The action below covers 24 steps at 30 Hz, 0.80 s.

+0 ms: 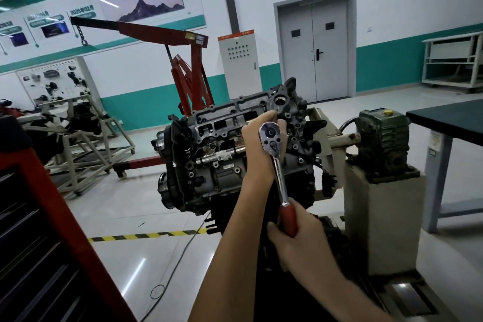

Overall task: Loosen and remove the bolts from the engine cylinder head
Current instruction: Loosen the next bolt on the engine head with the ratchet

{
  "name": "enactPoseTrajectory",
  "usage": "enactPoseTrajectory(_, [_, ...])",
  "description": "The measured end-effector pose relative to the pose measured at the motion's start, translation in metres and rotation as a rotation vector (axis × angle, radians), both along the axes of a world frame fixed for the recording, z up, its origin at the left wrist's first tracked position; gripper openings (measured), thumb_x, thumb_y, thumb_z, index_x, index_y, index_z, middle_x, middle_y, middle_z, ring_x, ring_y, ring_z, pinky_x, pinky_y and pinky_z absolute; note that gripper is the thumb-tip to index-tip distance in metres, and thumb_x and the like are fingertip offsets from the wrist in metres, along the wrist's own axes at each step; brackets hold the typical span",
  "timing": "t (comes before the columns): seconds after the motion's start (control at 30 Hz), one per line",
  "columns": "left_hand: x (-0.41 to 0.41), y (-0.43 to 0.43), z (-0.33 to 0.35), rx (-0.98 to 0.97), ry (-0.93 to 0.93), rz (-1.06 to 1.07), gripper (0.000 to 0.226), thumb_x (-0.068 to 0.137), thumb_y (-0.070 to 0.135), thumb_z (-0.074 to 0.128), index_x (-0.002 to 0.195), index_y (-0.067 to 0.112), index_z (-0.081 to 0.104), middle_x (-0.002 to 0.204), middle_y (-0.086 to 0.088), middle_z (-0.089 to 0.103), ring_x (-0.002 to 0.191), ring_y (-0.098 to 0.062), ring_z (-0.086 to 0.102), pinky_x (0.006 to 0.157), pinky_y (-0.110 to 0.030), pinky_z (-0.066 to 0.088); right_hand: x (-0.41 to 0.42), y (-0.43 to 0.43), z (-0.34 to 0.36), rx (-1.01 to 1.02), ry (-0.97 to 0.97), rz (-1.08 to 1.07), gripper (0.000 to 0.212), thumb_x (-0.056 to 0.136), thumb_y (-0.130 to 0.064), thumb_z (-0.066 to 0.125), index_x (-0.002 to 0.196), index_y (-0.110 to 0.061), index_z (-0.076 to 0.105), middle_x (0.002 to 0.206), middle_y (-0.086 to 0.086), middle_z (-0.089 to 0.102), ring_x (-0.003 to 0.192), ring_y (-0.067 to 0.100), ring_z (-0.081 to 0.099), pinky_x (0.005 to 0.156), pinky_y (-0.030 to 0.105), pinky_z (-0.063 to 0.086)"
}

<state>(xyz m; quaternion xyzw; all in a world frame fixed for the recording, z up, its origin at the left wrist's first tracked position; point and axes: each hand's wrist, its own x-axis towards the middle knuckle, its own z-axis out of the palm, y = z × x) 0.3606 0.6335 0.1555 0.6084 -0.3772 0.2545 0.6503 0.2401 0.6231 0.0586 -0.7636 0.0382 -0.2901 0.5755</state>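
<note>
The engine (209, 162) hangs on a stand, its grey cylinder head (230, 117) facing me. A chrome ratchet wrench (278, 165) with a red handle points its round head at the right part of the cylinder head. My left hand (257, 146) wraps behind the ratchet head, fingers curled round it against the engine. My right hand (295, 240) grips the red handle lower down. The bolt and socket under the ratchet head are hidden by my left hand.
A green gearbox (383, 138) on a grey pedestal (384, 217) carries the engine stand at right. A red tool cabinet (39, 230) stands at lower left, a dark workbench (449, 117) at right. A red engine crane (183, 65) stands behind. A cable (183, 251) and striped floor tape (146, 235) cross the floor.
</note>
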Motion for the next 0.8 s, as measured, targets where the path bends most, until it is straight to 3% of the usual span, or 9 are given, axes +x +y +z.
enactPoseTrajectory(0.13, [0.004,0.006,0.0,0.075,-0.036,0.006,0.045,0.087,0.003,0.057,0.054,0.025,0.035,0.05,0.011,0.032,0.047,-0.001,0.028,0.048,-0.02,0.025,0.005,0.009,-0.002,0.025,-0.024,0.035,0.021,0.077,0.0,0.06,0.07,-0.016,0.048,0.052,0.002,0.046,0.041,0.011,0.041,0.041,0.027,0.038])
enactPoseTrajectory(0.23, [0.011,0.018,0.001,0.176,-0.061,-0.051,0.042,0.085,-0.001,0.057,0.051,0.015,0.037,0.049,0.004,0.032,0.05,-0.009,0.029,0.048,-0.029,0.024,-0.01,-0.04,0.018,-0.332,0.019,0.03,0.021,0.072,0.004,0.061,0.069,-0.012,0.049,0.044,-0.007,0.044,0.037,0.005,0.039,0.04,0.014,0.033])
enactPoseTrajectory(0.3, [0.011,0.026,0.004,0.257,-0.111,-0.097,0.032,0.079,0.0,0.054,0.052,-0.002,0.036,0.05,-0.012,0.03,0.052,-0.016,0.028,0.047,-0.037,0.024,-0.016,-0.083,0.048,-0.633,0.065,0.042,0.022,0.073,0.002,0.064,0.072,-0.017,0.053,0.049,-0.007,0.05,0.041,0.007,0.047,0.044,0.018,0.04])
enactPoseTrajectory(0.4, [0.011,0.029,0.008,0.348,-0.209,-0.092,0.029,0.071,0.0,0.051,0.05,0.002,0.031,0.049,-0.006,0.028,0.052,-0.011,0.025,0.049,-0.031,0.019,-0.011,-0.13,0.097,-1.091,0.134,-0.073,0.018,0.079,-0.011,0.064,0.083,-0.025,0.053,0.054,-0.011,0.051,0.043,0.0,0.049,0.042,0.016,0.04])
enactPoseTrajectory(0.47, [0.01,0.026,0.005,0.292,-0.185,-0.059,0.031,0.073,0.002,0.052,0.051,0.008,0.03,0.05,-0.001,0.026,0.052,-0.009,0.023,0.05,-0.03,0.018,-0.005,-0.138,0.109,-1.2,0.097,-0.159,0.012,0.081,-0.016,0.063,0.085,-0.023,0.055,0.053,-0.013,0.048,0.046,-0.005,0.049,0.043,0.012,0.036])
enactPoseTrajectory(0.53, [0.01,0.024,-0.001,0.163,-0.114,-0.044,0.032,0.08,0.003,0.052,0.055,0.011,0.033,0.053,-0.004,0.029,0.052,-0.013,0.027,0.05,-0.031,0.021,-0.003,-0.126,0.089,-1.077,0.116,-0.123,0.012,0.081,-0.012,0.063,0.089,-0.019,0.056,0.059,-0.008,0.055,0.048,-0.002,0.052,0.043,0.016,0.042])
enactPoseTrajectory(0.63, [0.009,0.023,-0.006,0.046,-0.059,0.002,0.028,0.084,0.002,0.056,0.06,0.01,0.043,0.056,-0.006,0.037,0.056,-0.014,0.034,0.05,-0.031,0.028,-0.008,-0.072,0.037,-0.63,0.075,-0.087,0.017,0.076,-0.006,0.065,0.086,-0.017,0.057,0.059,-0.002,0.055,0.043,0.001,0.049,0.045,0.012,0.042])
enactPoseTrajectory(0.7, [0.007,0.02,-0.004,0.024,-0.015,-0.012,0.038,0.085,-0.003,0.057,0.057,0.014,0.039,0.052,0.003,0.034,0.052,-0.011,0.031,0.051,-0.026,0.026,-0.007,-0.029,0.013,-0.312,0.035,-0.051,0.022,0.077,-0.004,0.065,0.074,-0.02,0.051,0.052,-0.006,0.046,0.039,0.002,0.046,0.04,0.01,0.035])
enactPoseTrajectory(0.8, [0.006,0.016,-0.002,0.065,-0.006,0.056,0.041,0.085,-0.003,0.055,0.054,0.012,0.032,0.051,0.003,0.027,0.051,-0.01,0.024,0.049,-0.026,0.022,0.006,0.018,-0.005,-0.019,0.014,0.052,0.024,0.081,-0.007,0.062,0.073,-0.023,0.047,0.052,-0.003,0.044,0.038,0.005,0.041,0.041,0.022,0.041])
